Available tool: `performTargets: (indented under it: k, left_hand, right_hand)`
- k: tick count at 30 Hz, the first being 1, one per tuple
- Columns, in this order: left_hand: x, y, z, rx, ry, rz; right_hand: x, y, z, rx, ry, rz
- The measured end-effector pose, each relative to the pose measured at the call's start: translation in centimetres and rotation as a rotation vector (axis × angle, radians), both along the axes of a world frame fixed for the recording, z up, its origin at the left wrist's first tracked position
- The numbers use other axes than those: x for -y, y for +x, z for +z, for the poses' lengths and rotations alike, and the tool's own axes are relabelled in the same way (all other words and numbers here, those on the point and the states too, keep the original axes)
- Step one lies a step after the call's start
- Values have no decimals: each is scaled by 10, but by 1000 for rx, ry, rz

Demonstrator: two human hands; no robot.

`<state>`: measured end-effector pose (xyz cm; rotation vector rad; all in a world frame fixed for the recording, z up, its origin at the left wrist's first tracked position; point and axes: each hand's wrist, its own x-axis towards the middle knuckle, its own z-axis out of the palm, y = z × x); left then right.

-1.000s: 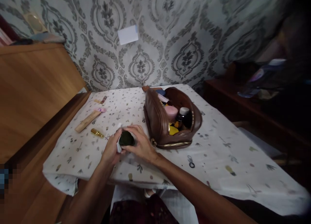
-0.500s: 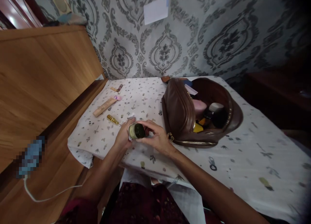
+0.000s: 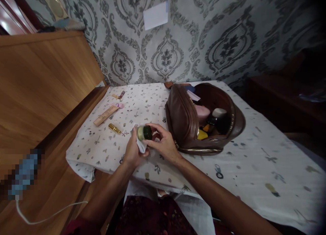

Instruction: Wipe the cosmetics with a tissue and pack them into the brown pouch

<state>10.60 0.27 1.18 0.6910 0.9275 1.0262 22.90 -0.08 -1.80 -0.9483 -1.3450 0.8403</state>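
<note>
Surface: table under a white cover [image 3: 249, 160] with small plant and shape prints, near edge draping down
Back: wall [image 3: 189, 41] in grey damask pattern, white paper [image 3: 156, 17] on it
Left side: wood panel [image 3: 46, 65], rounded tan thing and bundled fabric at its top; white cable [image 3: 48, 217] below, blurred-out blue patch at its end
Right side: dark furniture [image 3: 277, 104], details too dim to read
Bag: brown bag [image 3: 179, 118], unzipped, standing right of the hands; inside, a pink item [image 3: 202, 113], dark bottle with a pale cap [image 3: 219, 113], something yellow [image 3: 202, 134]
Loose items, table left: beige tube [image 3: 105, 116] with pink end, gold tube [image 3: 114, 128] nearer, small dark piece [image 3: 122, 94] farther back
Jar: small green jar [image 3: 144, 133], tilted on its side, dark end toward the bag, between both hands above the table's near part
Left hand: left hand [image 3: 131, 150] cupped, closed round the jar's pale end through a white wipe [image 3: 141, 146]
Right hand: right hand [image 3: 165, 143] half curled, thumb and fingers gripping the dark end
</note>
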Motion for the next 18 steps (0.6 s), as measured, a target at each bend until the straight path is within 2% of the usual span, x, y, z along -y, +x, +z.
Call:
performTargets:
  k: [6,11,15,18]
  left_hand:
    - [4,-6,-7,-105,126,-66]
    - [3,-9,-11,-263,72,-7]
    - [1,-17,-14,-414,140,-119]
    - [-1,-23,-11,-572,196,-121]
  right_hand:
    - [4,-1,-2,113,98,-80]
    - [9,-3,-3,142,90,-58]
    - [12,-3,-1,192,61,-58]
    - [11,-3,-2,182,49,-54]
